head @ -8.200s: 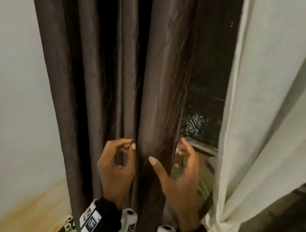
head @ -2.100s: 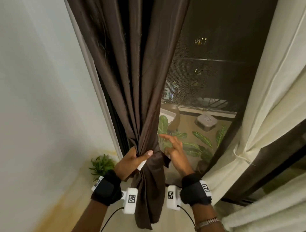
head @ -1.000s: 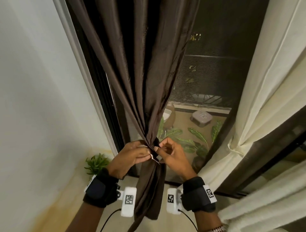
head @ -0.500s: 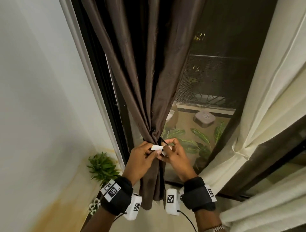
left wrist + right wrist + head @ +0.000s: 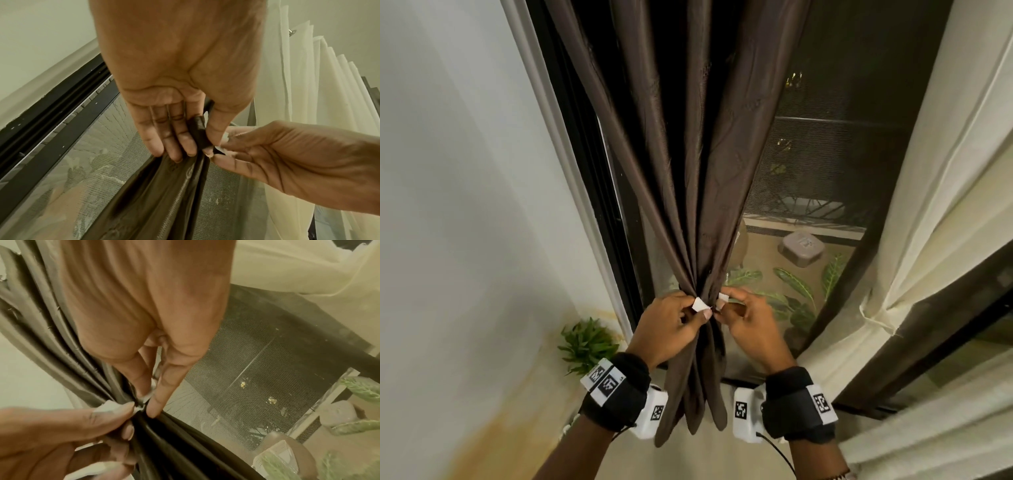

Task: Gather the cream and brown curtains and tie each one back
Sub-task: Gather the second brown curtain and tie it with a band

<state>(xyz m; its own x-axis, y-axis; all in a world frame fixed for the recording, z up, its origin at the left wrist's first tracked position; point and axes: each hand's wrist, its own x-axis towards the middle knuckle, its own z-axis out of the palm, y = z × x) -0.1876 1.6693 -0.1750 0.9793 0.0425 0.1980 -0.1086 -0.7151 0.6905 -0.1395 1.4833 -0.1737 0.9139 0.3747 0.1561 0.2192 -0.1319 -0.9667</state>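
Head view: brown curtain [image 5: 698, 171] hangs down the centre of the frame, its folds drawn together into a narrow waist at lower centre, with the loose tail falling below between the two wrists. Left hand [image 5: 671, 329] sits just left of that waist, thumb and forefinger pinching a small white tab [image 5: 699, 304] against the fabric. Right hand [image 5: 751, 325] sits just right of the waist, fingers curled, pinching a second white tab [image 5: 723, 298]. Whether the two tabs belong to one tie band cannot be told. Cream curtain [image 5: 941, 192] fills the right edge of the frame, cinched at mid-height. Window screen [image 5: 822, 154] shows between the two curtains. Potted plant [image 5: 587, 344] stands at lower left beside the white wall [image 5: 465, 171]. Left wrist view: left hand [image 5: 180, 68] enters from the top, three fingers [image 5: 174, 136] laid straight along the gathered brown curtain [image 5: 162, 194], thumb pressing a dark strip of fabric; right hand [image 5: 287, 154] comes in from the right, pinching white material at the same spot. Right wrist view: right hand [image 5: 148, 296] reaches down from the top, thumb and forefinger closed on a white scrap at the curtain's waist; left hand [image 5: 68, 434] at lower left pinches another white piece, touching the brown curtain [image 5: 185, 443].
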